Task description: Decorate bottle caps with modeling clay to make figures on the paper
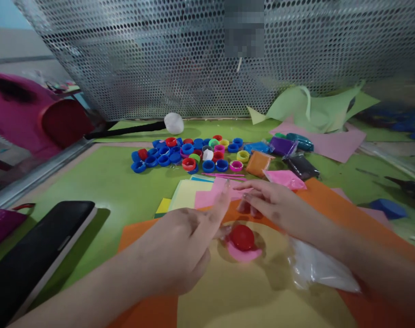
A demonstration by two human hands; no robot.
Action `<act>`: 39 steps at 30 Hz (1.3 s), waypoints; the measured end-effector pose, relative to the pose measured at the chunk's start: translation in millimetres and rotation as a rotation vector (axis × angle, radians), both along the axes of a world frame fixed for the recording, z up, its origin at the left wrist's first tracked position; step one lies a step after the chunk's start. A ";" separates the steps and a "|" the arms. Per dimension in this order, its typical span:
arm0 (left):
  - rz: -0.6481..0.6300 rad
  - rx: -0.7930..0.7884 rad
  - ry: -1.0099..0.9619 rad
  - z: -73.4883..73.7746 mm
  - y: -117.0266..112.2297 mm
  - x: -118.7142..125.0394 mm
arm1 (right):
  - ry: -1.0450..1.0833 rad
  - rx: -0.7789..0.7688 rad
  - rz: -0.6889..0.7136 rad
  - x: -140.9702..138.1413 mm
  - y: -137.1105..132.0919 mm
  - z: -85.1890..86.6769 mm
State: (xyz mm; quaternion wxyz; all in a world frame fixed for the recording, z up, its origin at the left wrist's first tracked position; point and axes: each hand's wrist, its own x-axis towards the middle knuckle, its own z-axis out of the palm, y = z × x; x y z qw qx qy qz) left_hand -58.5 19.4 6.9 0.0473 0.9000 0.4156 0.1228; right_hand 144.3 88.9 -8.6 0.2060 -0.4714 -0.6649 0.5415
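Observation:
A red clay ball (242, 236) rests on a flat pink clay disc (244, 253) on a yellow sheet (248, 291) over orange paper (330, 196). My left hand (180, 253) hovers just left of the ball, index finger stretched forward, the other fingers curled, holding nothing I can see. My right hand (267, 202) lies just behind the ball with fingers extended and slightly spread, fingertips near a reddish bit of clay I cannot make out clearly.
Several blue, red and coloured plastic rings (190, 155) lie ahead, with clay packets (285, 150) to their right. Pastel paper sheets (194, 193), a clear plastic bag (316, 266), a black case (33, 259) at left, and a perforated metal screen (194, 54) behind.

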 end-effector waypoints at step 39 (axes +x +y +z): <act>-0.026 0.364 -0.292 2.6 -13.1 20.7 | -0.804 1.100 0.310 1.0 -71.7 58.8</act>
